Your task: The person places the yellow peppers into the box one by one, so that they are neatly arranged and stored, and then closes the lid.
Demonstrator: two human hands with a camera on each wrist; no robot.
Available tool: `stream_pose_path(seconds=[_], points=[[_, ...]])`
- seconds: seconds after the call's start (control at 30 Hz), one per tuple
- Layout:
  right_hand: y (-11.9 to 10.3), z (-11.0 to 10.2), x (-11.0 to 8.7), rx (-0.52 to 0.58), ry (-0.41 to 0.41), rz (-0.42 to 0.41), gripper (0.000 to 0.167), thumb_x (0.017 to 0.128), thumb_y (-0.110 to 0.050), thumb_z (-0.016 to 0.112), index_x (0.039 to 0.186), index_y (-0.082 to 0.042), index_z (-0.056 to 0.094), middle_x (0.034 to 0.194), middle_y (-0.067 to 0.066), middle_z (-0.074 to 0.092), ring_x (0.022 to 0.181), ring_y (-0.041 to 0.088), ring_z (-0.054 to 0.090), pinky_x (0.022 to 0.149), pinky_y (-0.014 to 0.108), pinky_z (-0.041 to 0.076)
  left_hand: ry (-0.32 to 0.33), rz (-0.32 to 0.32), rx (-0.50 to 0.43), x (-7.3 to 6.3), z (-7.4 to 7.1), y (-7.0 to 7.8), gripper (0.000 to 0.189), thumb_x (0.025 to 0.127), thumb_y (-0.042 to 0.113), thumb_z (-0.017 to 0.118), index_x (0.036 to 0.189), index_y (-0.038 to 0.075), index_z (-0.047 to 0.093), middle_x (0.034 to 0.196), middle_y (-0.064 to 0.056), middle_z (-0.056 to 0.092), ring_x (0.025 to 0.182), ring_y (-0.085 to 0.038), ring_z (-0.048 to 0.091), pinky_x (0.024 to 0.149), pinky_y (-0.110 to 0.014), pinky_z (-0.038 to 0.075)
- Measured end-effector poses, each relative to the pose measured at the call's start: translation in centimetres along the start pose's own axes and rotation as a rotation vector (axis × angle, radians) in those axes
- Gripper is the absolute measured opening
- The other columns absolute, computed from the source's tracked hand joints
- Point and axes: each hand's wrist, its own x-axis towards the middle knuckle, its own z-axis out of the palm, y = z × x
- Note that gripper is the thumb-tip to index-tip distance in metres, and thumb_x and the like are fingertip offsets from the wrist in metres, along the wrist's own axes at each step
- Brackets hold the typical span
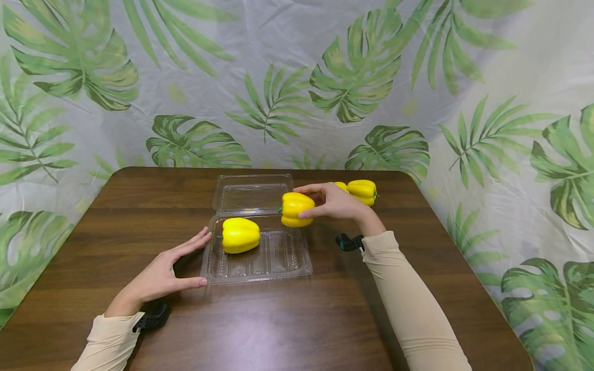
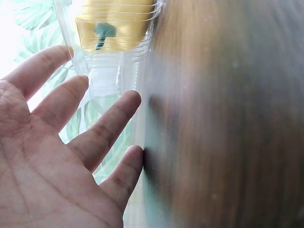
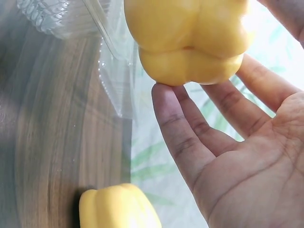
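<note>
In the head view my right hand (image 1: 336, 202) holds a yellow bell pepper (image 1: 297, 208) between thumb and fingers, over the right back part of a clear plastic container (image 1: 278, 263). The right wrist view shows the fingertips against the lobed bottom of this held pepper (image 3: 190, 38). A second yellow bell pepper (image 1: 241, 235) lies on its side in the container's left half, its green stem toward my left hand (image 1: 160, 270). That hand rests at the container's left edge with fingers extended and spread; in the left wrist view the fingertips (image 2: 78, 85) are close to the clear wall.
The container's hinged lid (image 1: 255, 193) lies folded back toward the far edge of the brown wooden table (image 1: 153, 206). Two more yellow bell peppers, one in plain sight (image 1: 363, 190) and one partly hidden behind my right hand, sit at the back right. A leaf-patterned cloth (image 1: 269, 103) hangs behind.
</note>
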Motion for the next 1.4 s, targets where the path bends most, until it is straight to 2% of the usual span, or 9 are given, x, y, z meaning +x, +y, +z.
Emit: stream_pose_path(seconds=[0.07, 0.13, 0.23, 0.33, 0.4, 0.9, 1.17, 1.4], points=[[-0.2, 0.1, 0.1, -0.002, -0.006, 0.000, 0.068, 0.091, -0.022, 0.087, 0.153, -0.015, 0.061, 0.143, 0.007, 0.072, 0.113, 0.024, 0.074, 0.097, 0.038, 0.060, 0.000, 0.002, -0.004, 0.0, 0.0, 0.0, 0.094, 0.086, 0.035, 0.092, 0.166, 0.032, 0.042, 0.178, 0.002, 0.031, 0.159, -0.017, 0.034, 0.115, -0.073, 0.034], [-0.4, 0.3, 0.2, -0.003, -0.012, 0.002, 0.068, 0.091, -0.022, 0.088, 0.153, -0.015, 0.061, 0.143, 0.007, 0.071, 0.115, 0.025, 0.073, 0.100, 0.039, 0.059, 0.003, 0.005, 0.003, 0.0, 0.0, -0.1, 0.094, 0.086, 0.035, 0.092, 0.166, 0.031, 0.043, 0.178, 0.001, 0.032, 0.159, -0.019, 0.035, 0.116, -0.070, 0.034], [-0.7, 0.4, 0.5, 0.000, -0.026, 0.003, 0.069, 0.090, -0.023, 0.088, 0.153, -0.015, 0.061, 0.143, 0.007, 0.071, 0.118, 0.026, 0.073, 0.103, 0.042, 0.058, 0.004, 0.009, 0.006, -0.1, 0.1, -0.2, 0.094, 0.086, 0.035, 0.092, 0.166, 0.031, 0.043, 0.178, 0.001, 0.032, 0.159, -0.012, 0.034, 0.125, -0.043, 0.033], [-0.8, 0.6, 0.8, 0.006, -0.043, 0.002, 0.069, 0.090, -0.023, 0.088, 0.153, -0.015, 0.061, 0.144, 0.007, 0.071, 0.120, 0.026, 0.072, 0.105, 0.043, 0.057, 0.006, 0.018, 0.001, -0.1, 0.1, -0.3, 0.094, 0.086, 0.035, 0.092, 0.166, 0.030, 0.043, 0.178, 0.002, 0.032, 0.157, -0.001, 0.030, 0.119, -0.014, 0.024], [-0.9, 0.8, 0.9, 0.005, -0.051, 0.001, 0.069, 0.091, -0.023, 0.088, 0.153, -0.014, 0.061, 0.144, 0.007, 0.071, 0.120, 0.026, 0.072, 0.106, 0.044, 0.057, 0.007, 0.027, -0.005, -0.1, 0.1, -0.3, 0.094, 0.087, 0.035, 0.092, 0.166, 0.029, 0.043, 0.178, 0.001, 0.032, 0.156, 0.004, 0.028, 0.115, -0.006, 0.019], [-0.9, 2.0, 2.1, -0.035, -0.089, -0.008, 0.071, 0.091, -0.025, 0.088, 0.154, -0.012, 0.059, 0.143, 0.006, 0.071, 0.118, 0.022, 0.073, 0.103, 0.040, 0.058, 0.010, 0.028, -0.007, -0.1, 0.1, -0.1, 0.093, 0.086, 0.036, 0.092, 0.166, 0.031, 0.043, 0.177, 0.002, 0.032, 0.154, 0.006, 0.028, 0.114, -0.005, 0.019], [-1.1, 2.8, 2.4, -0.007, -0.124, 0.004, 0.070, 0.091, -0.027, 0.088, 0.153, -0.013, 0.060, 0.140, 0.005, 0.072, 0.115, 0.022, 0.072, 0.101, 0.039, 0.059, 0.014, 0.017, 0.010, -0.1, 0.2, -0.2, 0.094, 0.086, 0.037, 0.092, 0.166, 0.031, 0.043, 0.177, 0.003, 0.033, 0.157, -0.006, 0.033, 0.115, -0.008, 0.021], [-1.2, 3.5, 2.7, -0.055, -0.137, 0.002, 0.071, 0.089, -0.030, 0.090, 0.152, -0.015, 0.061, 0.141, 0.002, 0.071, 0.113, 0.021, 0.071, 0.101, 0.037, 0.058, 0.006, -0.007, 0.016, -0.1, 0.2, -0.4, 0.095, 0.086, 0.038, 0.092, 0.166, 0.032, 0.042, 0.178, 0.004, 0.031, 0.157, 0.001, 0.030, 0.118, -0.013, 0.023]])
